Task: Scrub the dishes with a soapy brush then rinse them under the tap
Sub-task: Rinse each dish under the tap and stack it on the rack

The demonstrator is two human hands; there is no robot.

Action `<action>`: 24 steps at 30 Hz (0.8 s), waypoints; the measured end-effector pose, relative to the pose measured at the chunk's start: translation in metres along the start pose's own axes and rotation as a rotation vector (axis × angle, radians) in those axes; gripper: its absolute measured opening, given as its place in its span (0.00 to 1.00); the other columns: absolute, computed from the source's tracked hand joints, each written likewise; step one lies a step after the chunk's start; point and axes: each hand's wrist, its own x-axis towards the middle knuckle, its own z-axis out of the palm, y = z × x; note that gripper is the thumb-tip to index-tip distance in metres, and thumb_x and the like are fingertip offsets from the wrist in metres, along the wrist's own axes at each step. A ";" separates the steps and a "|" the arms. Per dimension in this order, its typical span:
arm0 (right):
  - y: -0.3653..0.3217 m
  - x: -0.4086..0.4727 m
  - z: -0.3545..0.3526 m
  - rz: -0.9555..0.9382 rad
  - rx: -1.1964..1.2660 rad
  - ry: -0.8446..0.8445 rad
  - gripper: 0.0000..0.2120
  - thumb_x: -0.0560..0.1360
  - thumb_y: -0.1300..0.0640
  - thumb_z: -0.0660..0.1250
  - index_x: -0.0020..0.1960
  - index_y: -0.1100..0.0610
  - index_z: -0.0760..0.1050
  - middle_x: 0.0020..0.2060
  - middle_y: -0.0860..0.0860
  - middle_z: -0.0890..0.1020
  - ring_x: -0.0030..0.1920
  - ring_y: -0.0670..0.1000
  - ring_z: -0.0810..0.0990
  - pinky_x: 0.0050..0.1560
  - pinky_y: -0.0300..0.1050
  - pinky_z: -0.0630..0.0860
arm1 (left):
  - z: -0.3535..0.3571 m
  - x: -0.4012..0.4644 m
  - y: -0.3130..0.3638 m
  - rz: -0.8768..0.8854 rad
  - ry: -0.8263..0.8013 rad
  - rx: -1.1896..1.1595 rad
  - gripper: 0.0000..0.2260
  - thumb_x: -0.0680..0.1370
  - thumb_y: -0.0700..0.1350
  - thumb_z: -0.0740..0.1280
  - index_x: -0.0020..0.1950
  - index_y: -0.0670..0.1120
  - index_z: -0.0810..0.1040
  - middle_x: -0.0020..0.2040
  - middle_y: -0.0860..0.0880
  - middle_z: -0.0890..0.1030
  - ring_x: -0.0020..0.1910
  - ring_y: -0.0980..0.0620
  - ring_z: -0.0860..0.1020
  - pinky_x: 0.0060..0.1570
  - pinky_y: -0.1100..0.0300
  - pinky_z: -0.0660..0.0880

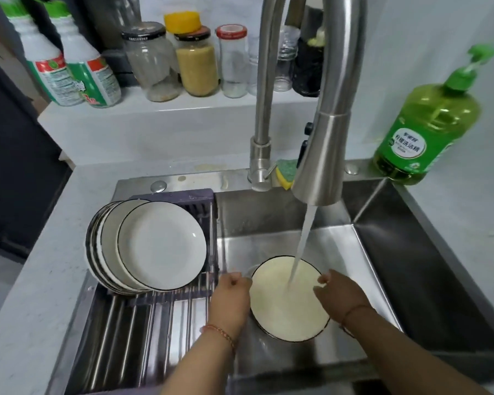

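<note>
A white plate [290, 302] with a dark rim sits low in the sink [411, 266], held between the two hands. The left hand [230, 295] grips its left edge with curled fingers; the right hand [340, 293] grips its right edge, thumb over the rim. The hands are apart, one on each side of the plate. Each wrist bears a thin red cord.

Water [303, 246] runs from the tap [322, 155] above and beyond the hands and strikes the plate's face near the right hand, just inside the rim.

To the left of the left hand, a stack of plates [154, 246] leans tilted on a rack [166, 306] of metal rods laid across the sink. Their white faces turn toward the hands.

Beyond the hands, a sponge [285, 172] lies beside the tap base. Farther right, beyond the right hand, a green soap bottle [422, 132] with a pump stands on the sink corner. On the ledge behind the tap stand jars [194, 64] and two white bottles [69, 67] with green labels.
</note>
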 end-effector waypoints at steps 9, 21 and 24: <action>0.046 0.044 0.016 0.153 -0.162 -0.192 0.17 0.79 0.56 0.58 0.65 0.59 0.69 0.63 0.55 0.75 0.62 0.53 0.74 0.57 0.39 0.70 | 0.035 -0.003 -0.008 -0.405 -0.148 -0.246 0.15 0.83 0.46 0.58 0.67 0.41 0.72 0.58 0.44 0.73 0.46 0.50 0.69 0.52 0.57 0.63; 0.038 0.049 0.023 0.158 -0.108 -0.117 0.15 0.78 0.62 0.58 0.63 0.62 0.71 0.63 0.57 0.75 0.63 0.55 0.74 0.61 0.43 0.70 | 0.054 0.012 -0.016 -0.453 -0.064 -0.283 0.10 0.82 0.46 0.59 0.59 0.43 0.73 0.45 0.44 0.78 0.38 0.47 0.74 0.39 0.55 0.70; 0.042 0.045 0.017 0.138 -0.090 -0.096 0.14 0.77 0.62 0.58 0.62 0.63 0.71 0.61 0.58 0.76 0.61 0.56 0.75 0.59 0.42 0.71 | 0.056 0.010 -0.017 -0.454 -0.050 -0.250 0.07 0.82 0.45 0.59 0.55 0.43 0.73 0.41 0.45 0.77 0.37 0.47 0.74 0.36 0.57 0.69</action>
